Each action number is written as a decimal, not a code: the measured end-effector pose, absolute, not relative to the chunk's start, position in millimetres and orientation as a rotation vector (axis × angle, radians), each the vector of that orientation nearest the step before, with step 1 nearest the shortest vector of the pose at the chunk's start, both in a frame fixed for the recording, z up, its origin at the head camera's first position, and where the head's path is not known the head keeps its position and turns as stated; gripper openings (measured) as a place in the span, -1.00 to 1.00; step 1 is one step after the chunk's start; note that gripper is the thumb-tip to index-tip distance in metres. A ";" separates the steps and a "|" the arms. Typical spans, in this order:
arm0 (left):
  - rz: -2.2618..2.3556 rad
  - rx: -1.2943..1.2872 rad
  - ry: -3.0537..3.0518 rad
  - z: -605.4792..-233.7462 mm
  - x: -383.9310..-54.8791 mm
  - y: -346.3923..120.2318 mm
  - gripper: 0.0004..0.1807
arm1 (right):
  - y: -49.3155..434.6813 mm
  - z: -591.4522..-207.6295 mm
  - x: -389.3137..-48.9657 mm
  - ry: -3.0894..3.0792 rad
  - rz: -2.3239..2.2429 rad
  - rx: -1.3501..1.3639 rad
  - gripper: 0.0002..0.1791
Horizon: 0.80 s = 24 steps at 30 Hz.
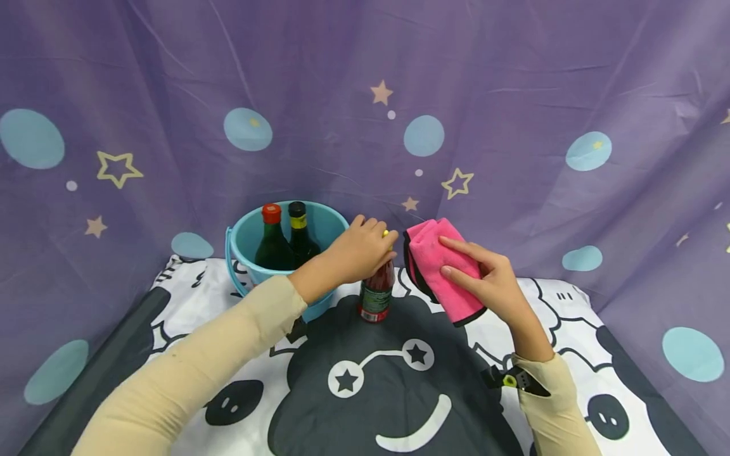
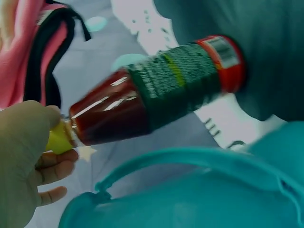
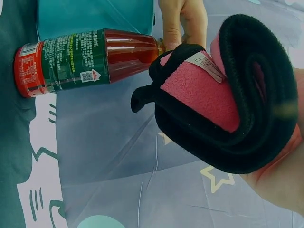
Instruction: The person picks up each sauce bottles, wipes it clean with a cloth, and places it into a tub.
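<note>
My left hand (image 1: pixel 363 248) pinches the yellow cap (image 2: pixel 59 137) of a sauce bottle (image 1: pixel 376 294), which holds red-brown liquid and has a green and red label. The bottle stands upright on the patterned cloth, just right of the bucket. In my right hand (image 1: pixel 487 278) is a folded pink towel (image 1: pixel 441 269) with black edging, gripped beside the bottle's upper part. A white tag (image 3: pixel 205 65) shows on the towel in the right wrist view. Some fingers of the right hand are hidden behind the towel.
The light blue bucket (image 1: pixel 245 237) at the left holds a red-capped green bottle (image 1: pixel 272 240) and a black-capped dark bottle (image 1: pixel 300 237). Its handle (image 1: pixel 229 259) hangs down the side. A purple curtain (image 1: pixel 342 63) rises behind the sheep-print cloth (image 1: pixel 365 405).
</note>
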<state>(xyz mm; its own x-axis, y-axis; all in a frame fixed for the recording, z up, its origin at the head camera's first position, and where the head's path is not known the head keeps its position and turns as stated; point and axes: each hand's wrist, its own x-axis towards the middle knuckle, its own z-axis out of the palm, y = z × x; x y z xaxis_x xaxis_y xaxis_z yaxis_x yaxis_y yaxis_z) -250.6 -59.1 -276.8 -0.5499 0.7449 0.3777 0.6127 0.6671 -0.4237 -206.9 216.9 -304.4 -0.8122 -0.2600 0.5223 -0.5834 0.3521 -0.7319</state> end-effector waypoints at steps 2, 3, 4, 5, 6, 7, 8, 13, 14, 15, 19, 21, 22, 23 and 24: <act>0.344 -1.073 -2.339 -276.5 -252.3 -59.5 -0.66 | 217.7 -304.3 -207.5 -2.305 1.438 0.747 -0.42; 0.347 -1.085 -2.336 -276.0 -252.8 -59.4 -0.65 | 218.3 -304.1 -207.6 -2.303 1.435 0.746 -0.42; 0.349 -1.095 -2.331 -275.6 -253.3 -59.4 -0.65 | 218.9 -303.9 -207.8 -2.300 1.431 0.745 -0.42; 0.348 -1.103 -2.327 -275.1 -253.5 -59.3 -0.65 | 219.6 -303.8 -208.0 -2.296 1.428 0.744 -0.42; 0.341 -1.109 -2.321 -274.9 -253.7 -59.5 -0.66 | 220.1 -303.5 -208.3 -2.294 1.426 0.746 -0.42; 0.338 -1.112 -2.316 -274.9 -253.4 -60.1 -0.66 | 220.4 -303.3 -208.5 -2.293 1.426 0.745 -0.42; 0.337 -1.113 -2.325 -274.6 -252.7 -60.7 -0.66 | 220.6 -303.1 -208.5 -2.294 1.427 0.744 -0.42; 0.330 -1.124 -2.318 -274.5 -249.5 -66.6 -0.66 | 221.4 -303.2 -209.3 -2.306 1.434 0.731 -0.42; 0.331 -1.132 -2.304 -274.4 -249.0 -67.5 -0.67 | 221.7 -303.4 -209.4 -2.306 1.435 0.729 -0.42; 0.335 -1.142 -2.283 -274.2 -248.3 -68.4 -0.67 | 222.0 -303.6 -209.6 -2.305 1.436 0.728 -0.42; 0.381 -1.170 -2.199 -269.4 -244.1 -69.9 -0.68 | 223.1 -304.4 -211.0 -2.304 1.433 0.734 -0.42; 0.393 -1.182 -2.174 -263.2 -240.9 -69.9 -0.69 | 223.7 -304.9 -211.8 -2.307 1.438 0.739 -0.42; 0.386 -1.190 -2.170 -259.1 -239.1 -69.9 -0.69 | 224.1 -305.2 -212.3 -2.309 1.440 0.739 -0.42; 0.373 -1.196 -2.168 -254.2 -237.1 -69.8 -0.70 | 224.6 -305.4 -212.8 -2.312 1.443 0.740 -0.42; 0.358 -1.201 -2.168 -248.9 -235.3 -69.9 -0.71 | 225.0 -305.7 -213.4 -2.314 1.442 0.740 -0.43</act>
